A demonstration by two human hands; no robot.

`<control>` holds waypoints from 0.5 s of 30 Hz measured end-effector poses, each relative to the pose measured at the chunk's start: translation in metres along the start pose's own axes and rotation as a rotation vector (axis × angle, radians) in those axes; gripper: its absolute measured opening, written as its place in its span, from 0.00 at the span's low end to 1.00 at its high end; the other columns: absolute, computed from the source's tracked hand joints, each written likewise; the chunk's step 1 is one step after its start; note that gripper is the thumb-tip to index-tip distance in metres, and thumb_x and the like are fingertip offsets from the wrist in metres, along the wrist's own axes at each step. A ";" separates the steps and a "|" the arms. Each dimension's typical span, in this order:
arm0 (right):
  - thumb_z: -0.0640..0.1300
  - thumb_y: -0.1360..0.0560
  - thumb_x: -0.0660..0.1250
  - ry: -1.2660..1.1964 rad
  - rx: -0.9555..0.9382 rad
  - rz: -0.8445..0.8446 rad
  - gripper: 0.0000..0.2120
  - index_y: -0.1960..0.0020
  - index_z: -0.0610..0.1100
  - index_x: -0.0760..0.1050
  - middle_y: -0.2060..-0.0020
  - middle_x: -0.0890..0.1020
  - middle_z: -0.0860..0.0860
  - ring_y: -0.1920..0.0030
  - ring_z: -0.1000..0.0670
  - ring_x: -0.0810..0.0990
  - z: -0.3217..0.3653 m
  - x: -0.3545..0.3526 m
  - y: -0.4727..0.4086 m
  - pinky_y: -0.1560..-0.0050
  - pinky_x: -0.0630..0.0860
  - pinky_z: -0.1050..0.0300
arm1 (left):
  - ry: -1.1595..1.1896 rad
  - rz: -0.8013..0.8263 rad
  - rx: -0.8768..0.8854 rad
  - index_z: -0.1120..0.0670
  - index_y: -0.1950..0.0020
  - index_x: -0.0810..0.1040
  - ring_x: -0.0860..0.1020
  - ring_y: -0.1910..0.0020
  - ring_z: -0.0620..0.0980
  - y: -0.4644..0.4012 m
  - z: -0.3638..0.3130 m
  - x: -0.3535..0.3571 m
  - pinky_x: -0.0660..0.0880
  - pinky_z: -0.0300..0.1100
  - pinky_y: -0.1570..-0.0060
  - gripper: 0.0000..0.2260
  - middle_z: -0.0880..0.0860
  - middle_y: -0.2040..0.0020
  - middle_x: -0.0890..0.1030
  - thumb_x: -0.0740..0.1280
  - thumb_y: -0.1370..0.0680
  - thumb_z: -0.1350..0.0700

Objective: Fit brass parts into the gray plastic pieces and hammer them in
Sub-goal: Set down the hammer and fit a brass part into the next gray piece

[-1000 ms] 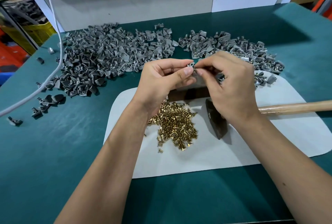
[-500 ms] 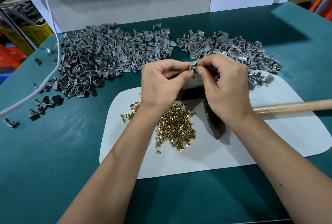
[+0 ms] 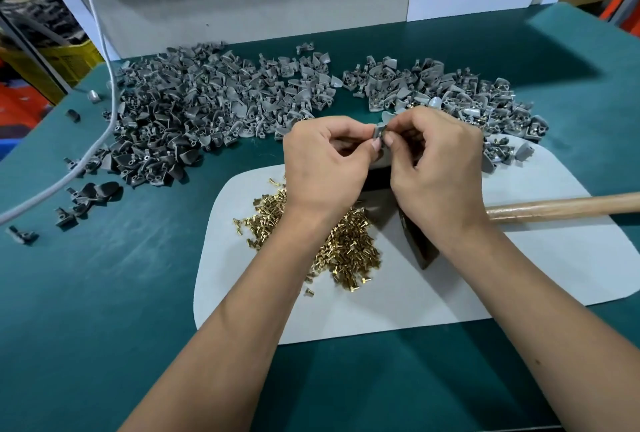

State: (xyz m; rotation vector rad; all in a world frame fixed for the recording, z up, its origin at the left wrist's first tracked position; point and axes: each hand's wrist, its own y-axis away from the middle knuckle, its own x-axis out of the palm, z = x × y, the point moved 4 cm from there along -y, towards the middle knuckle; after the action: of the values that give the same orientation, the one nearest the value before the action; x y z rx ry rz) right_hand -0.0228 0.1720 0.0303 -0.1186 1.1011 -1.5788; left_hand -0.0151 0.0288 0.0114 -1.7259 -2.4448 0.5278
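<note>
Both hands meet above the far edge of the white mat (image 3: 519, 279): left hand (image 3: 325, 168) and right hand (image 3: 436, 168) each pinch one small gray plastic piece (image 3: 378, 131) between thumb and fingertips, other fingers curled. Can't tell whether a brass part is in it; fingers cover most of it. Brass parts pile (image 3: 346, 251) sits on the mat, partly hidden under the left wrist. Hammer (image 3: 561, 208) lies on the mat, head mostly behind the right wrist, handle cut off at the right frame edge. Gray piles: big one far left (image 3: 207, 109), smaller far right (image 3: 450, 95). No readable writing; yellow crate (image 3: 69, 60) markings too blurred.
</note>
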 end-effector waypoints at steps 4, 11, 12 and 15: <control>0.35 0.25 0.70 0.004 0.034 0.025 0.03 0.53 0.38 0.83 0.59 0.85 0.46 0.58 0.48 0.82 -0.001 0.002 0.000 0.54 0.79 0.52 | -0.091 0.039 0.028 0.56 0.57 0.85 0.87 0.60 0.49 0.000 0.001 0.000 0.85 0.48 0.52 0.08 0.52 0.60 0.87 0.76 0.29 0.69; 0.35 0.23 0.68 -0.066 0.092 0.043 0.06 0.53 0.38 0.84 0.60 0.84 0.48 0.58 0.50 0.81 -0.003 -0.004 -0.002 0.54 0.78 0.55 | -0.311 0.045 0.187 0.57 0.52 0.84 0.84 0.60 0.44 0.005 -0.010 0.005 0.84 0.44 0.56 0.10 0.51 0.58 0.85 0.76 0.31 0.67; 0.36 0.22 0.67 -0.079 0.092 0.045 0.07 0.53 0.37 0.84 0.61 0.84 0.48 0.59 0.50 0.81 -0.003 -0.004 -0.003 0.55 0.77 0.54 | -0.309 0.037 0.188 0.57 0.52 0.84 0.84 0.61 0.43 0.005 -0.010 0.004 0.83 0.43 0.56 0.10 0.50 0.58 0.85 0.76 0.31 0.67; 0.36 0.20 0.65 -0.109 0.098 0.069 0.09 0.54 0.37 0.83 0.62 0.83 0.47 0.59 0.50 0.80 -0.004 -0.004 -0.002 0.56 0.76 0.51 | -0.294 0.019 0.182 0.56 0.53 0.84 0.84 0.61 0.42 0.007 -0.009 0.003 0.83 0.42 0.56 0.10 0.48 0.59 0.84 0.76 0.30 0.67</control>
State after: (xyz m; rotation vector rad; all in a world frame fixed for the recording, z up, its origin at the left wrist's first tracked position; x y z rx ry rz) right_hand -0.0258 0.1778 0.0315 -0.0987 0.9319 -1.5439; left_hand -0.0076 0.0362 0.0175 -1.7030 -2.4706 1.0391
